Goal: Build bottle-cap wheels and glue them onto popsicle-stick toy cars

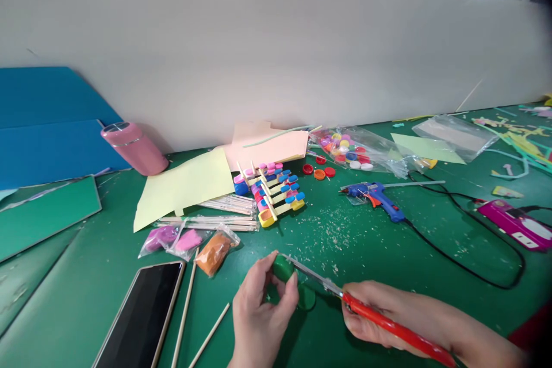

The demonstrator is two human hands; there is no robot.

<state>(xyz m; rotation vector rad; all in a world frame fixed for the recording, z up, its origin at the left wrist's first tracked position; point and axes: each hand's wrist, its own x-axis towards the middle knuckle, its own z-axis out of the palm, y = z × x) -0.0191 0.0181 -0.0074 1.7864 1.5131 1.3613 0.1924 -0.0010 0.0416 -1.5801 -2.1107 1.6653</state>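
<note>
At the front middle, my left hand (264, 305) pinches a green bottle cap (283, 268) between thumb and fingers. My right hand (383, 313) is wrapped round a red-handled cutting tool (397, 325). The tool's narrow metal blade points left, and its tip meets the rim of the green cap. A second green round piece (306, 296) lies on the table just right of my left fingertips. Several small assembled pieces of colored caps and sticks (280, 192) stand beyond my hands.
A phone (142, 313) and wooden sticks (210, 335) lie left. Bagged orange clay (214, 252) sits near my left hand. Beyond are loose red caps (330, 172), a bag of caps (345, 146), a blue glue gun (375, 195) with a black cord, a purple power strip (515, 223) and a pink tumbler (134, 148).
</note>
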